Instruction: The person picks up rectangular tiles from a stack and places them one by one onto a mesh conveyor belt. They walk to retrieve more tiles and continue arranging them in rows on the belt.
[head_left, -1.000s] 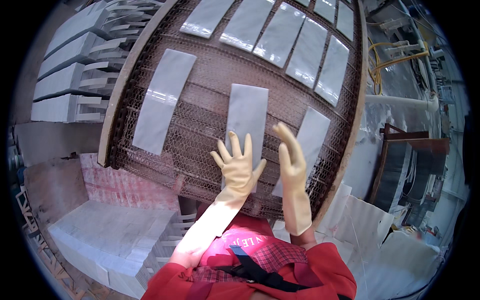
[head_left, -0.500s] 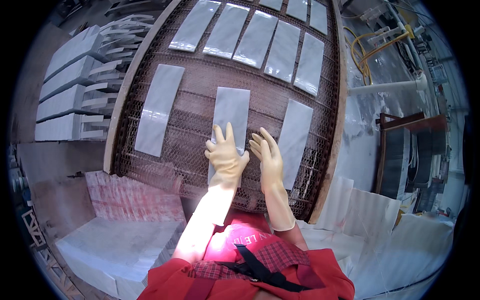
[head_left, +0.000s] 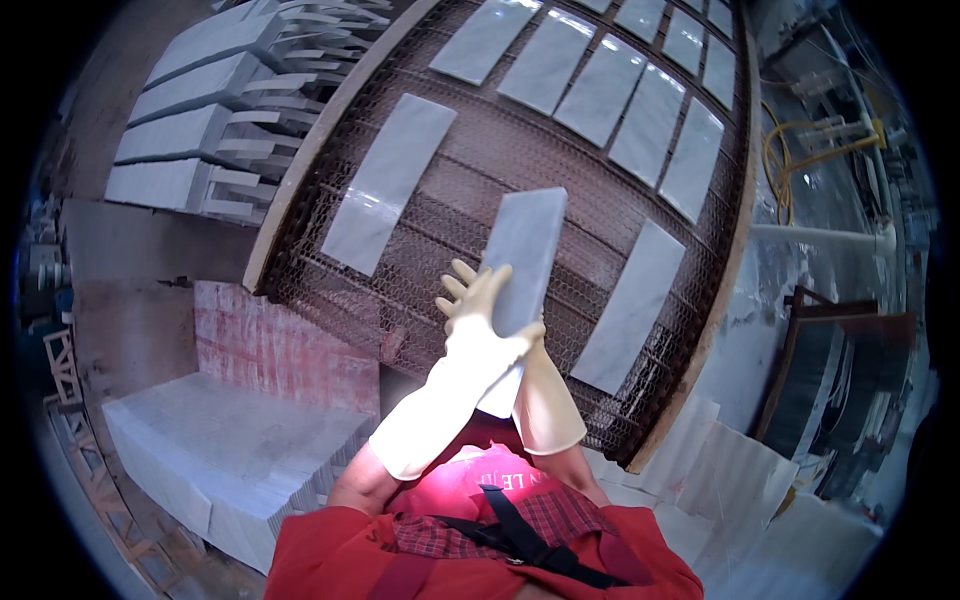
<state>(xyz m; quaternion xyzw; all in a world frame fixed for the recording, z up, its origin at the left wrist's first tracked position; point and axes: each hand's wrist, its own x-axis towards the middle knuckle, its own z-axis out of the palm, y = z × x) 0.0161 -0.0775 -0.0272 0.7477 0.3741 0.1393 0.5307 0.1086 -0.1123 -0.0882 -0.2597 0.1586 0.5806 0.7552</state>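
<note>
A long pale grey marble-look tile (head_left: 528,245) is tilted up off the mesh belt, its near end close to my body. Across its lower part lies my gloved left hand (head_left: 478,310), with the fingers at the left edge and the thumb reaching to the right edge. My gloved right hand (head_left: 538,365) is against the tile's right side, its fingers hidden behind the tile and the left thumb. Both gloves are cream rubber. One similar tile (head_left: 390,185) lies flat to the left on the mesh conveyor (head_left: 440,225), another tile (head_left: 630,310) to the right.
Several more tiles (head_left: 600,95) lie in rows farther up the conveyor. Wooden rails (head_left: 335,120) edge it. Stacked pale slabs (head_left: 180,140) stand at the left, and a block of stacked sheets (head_left: 230,450) sits near left. A yellow hose (head_left: 775,165) hangs at the right.
The middle tile has come up from lying flat and is now tilted. My right hand has moved from the gap beside it to its right side. The view has turned slightly.
</note>
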